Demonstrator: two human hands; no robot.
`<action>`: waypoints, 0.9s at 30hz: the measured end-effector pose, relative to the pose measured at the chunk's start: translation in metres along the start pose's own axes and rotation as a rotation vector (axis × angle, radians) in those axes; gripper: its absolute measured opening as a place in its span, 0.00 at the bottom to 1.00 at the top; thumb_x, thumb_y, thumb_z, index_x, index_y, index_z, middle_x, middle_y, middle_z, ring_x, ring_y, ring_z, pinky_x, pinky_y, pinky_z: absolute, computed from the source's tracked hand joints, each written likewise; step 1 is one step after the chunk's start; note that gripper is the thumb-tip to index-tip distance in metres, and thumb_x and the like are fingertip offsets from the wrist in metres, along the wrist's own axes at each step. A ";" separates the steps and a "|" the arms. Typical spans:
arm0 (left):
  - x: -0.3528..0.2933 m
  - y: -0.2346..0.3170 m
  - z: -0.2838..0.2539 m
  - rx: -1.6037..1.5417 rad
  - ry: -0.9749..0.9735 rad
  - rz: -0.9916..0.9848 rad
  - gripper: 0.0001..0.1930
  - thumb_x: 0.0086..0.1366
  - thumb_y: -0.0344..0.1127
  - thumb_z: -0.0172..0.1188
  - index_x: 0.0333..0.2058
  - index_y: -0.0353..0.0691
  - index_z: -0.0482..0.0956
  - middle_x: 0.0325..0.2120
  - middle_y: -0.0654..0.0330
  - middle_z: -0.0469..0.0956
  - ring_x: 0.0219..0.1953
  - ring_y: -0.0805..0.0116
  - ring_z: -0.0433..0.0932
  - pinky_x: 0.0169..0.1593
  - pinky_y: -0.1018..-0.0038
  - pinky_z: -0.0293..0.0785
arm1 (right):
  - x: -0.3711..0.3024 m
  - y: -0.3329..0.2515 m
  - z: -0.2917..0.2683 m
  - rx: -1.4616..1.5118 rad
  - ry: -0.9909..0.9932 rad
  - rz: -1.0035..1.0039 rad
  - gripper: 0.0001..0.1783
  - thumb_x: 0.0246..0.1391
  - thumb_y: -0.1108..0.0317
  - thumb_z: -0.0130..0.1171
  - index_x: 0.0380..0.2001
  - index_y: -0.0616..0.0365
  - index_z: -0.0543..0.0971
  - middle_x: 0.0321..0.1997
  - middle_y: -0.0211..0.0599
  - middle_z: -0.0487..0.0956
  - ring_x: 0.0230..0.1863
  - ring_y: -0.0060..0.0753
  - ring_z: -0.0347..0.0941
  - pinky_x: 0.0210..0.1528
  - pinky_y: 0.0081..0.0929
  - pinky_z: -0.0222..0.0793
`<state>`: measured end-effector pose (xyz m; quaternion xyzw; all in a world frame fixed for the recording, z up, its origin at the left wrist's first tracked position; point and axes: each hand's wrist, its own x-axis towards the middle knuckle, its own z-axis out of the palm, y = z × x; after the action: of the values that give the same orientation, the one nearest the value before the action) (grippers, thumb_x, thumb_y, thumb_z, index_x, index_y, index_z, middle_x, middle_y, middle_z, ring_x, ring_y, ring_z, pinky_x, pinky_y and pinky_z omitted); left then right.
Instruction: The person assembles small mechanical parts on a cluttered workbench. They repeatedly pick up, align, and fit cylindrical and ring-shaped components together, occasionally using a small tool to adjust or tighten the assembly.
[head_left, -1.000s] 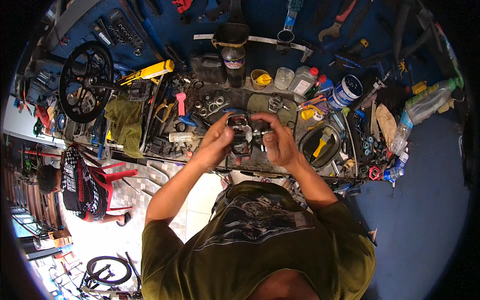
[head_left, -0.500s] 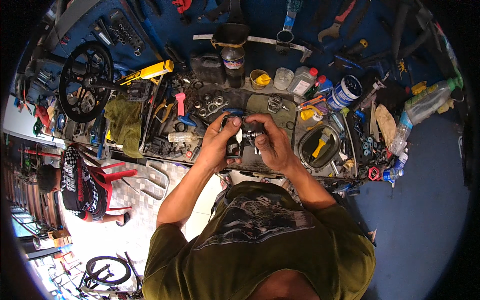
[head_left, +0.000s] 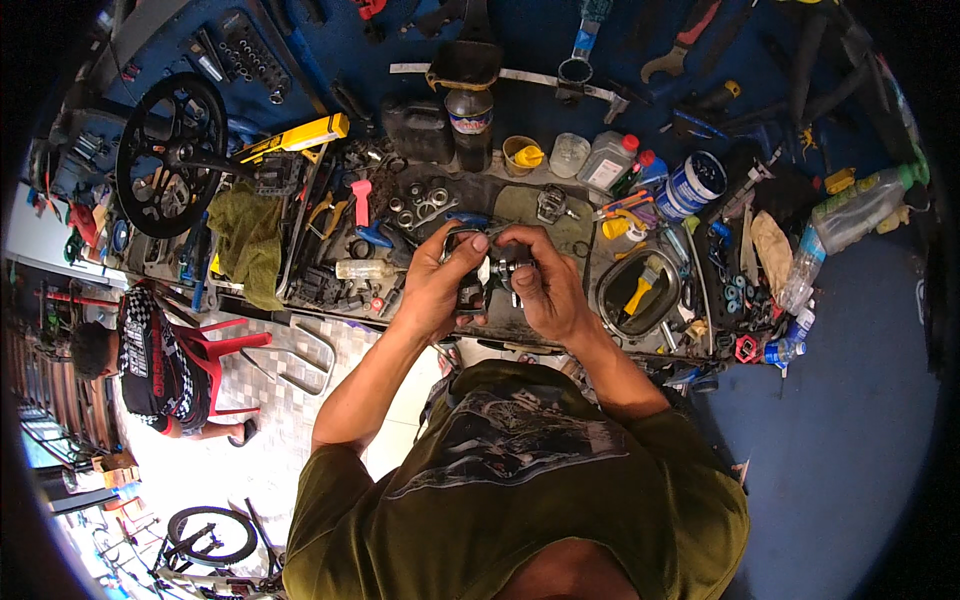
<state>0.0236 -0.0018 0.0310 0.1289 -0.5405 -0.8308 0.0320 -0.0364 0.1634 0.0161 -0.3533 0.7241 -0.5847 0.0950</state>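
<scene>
Over the bench's front edge, my left hand (head_left: pixel 434 288) is closed round a dark bicycle pedal (head_left: pixel 469 294), thumb lying along its top. My right hand (head_left: pixel 549 292) closes its thumb and forefinger on the short metal axle (head_left: pixel 503 269) at the pedal's right side. My fingers hide much of the pedal, and the finer parts are too small to make out. A second, similar pedal (head_left: pixel 552 204) lies on the bench behind my right hand. Beyond my left hand is a blue-handled tool (head_left: pixel 374 236).
An oval metal pan (head_left: pixel 612 312) holding a yellow-handled brush (head_left: pixel 641 290) stands right of my hands. Behind are a dark bottle (head_left: pixel 469 125), a yellow cup (head_left: pixel 521 154) and a white-blue tub (head_left: pixel 690 186). Left lie a green cloth (head_left: pixel 246 245) and a crankset (head_left: pixel 172 155). A person (head_left: pixel 160 360) sits at far left.
Both hands keep their hold on the pedal and its axle, with hardly any movement. The whole view has shifted slightly; the seated person leans a little differently.
</scene>
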 end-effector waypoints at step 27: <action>0.029 0.002 -0.042 0.395 -0.304 0.545 0.39 0.50 0.56 0.69 0.56 0.44 0.64 0.43 0.53 0.73 0.37 0.58 0.78 0.25 0.70 0.75 | 0.014 0.007 0.015 0.461 0.175 0.382 0.35 0.62 0.34 0.35 0.40 0.58 0.73 0.15 0.22 0.60 0.13 0.13 0.52 0.17 0.17 0.49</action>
<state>0.0059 -0.0451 0.0117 -0.1412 -0.7035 -0.6811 0.1458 -0.0411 0.1432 0.0090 -0.1282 0.6311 -0.7333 0.2179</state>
